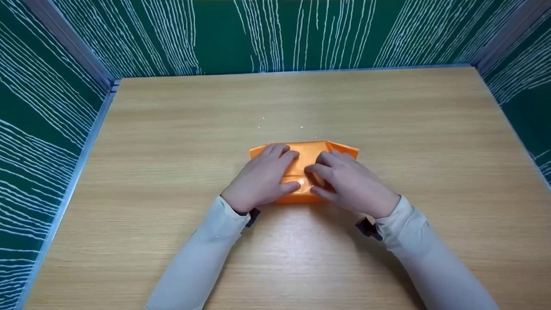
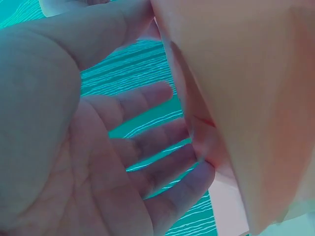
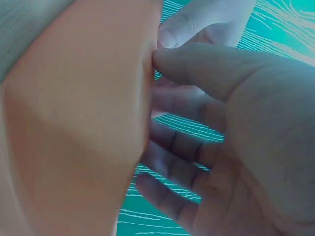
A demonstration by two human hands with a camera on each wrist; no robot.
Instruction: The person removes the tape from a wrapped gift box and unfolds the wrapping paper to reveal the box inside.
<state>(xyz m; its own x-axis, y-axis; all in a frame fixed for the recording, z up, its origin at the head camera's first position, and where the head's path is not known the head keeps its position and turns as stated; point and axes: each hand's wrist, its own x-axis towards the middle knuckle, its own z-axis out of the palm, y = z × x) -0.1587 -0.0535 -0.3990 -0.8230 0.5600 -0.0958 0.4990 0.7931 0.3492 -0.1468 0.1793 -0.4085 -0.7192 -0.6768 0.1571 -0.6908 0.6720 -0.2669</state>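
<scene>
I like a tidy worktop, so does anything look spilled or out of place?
A few tiny white specks lie scattered on the wood-grain table beyond the folded orange sheet, standing out like stray litter.

Open wood on far side and flanks; slim lane between the hands.
Widest passage beyond the folded, glossy orange sheet (image 1: 306, 158): light wood-grain tabletop (image 1: 297, 101) runs open to the upright green back panel with white streaks (image 1: 219, 38), which stops travel there; room also outside each forearm, barred farther out by streaked green panels, left side panel (image 1: 38, 142) and right side panel (image 1: 527, 112); near side, a wedge of wood between pale-sleeved left forearm (image 1: 200, 254) and pale-sleeved right forearm (image 1: 430, 254), narrowed by small black left wrist piece (image 1: 253, 218) and small black right wrist piece (image 1: 368, 228); over the sheet, left hand (image 1: 263, 175) and right hand (image 1: 351, 181) obstruct, their fingertips apart.
</scene>
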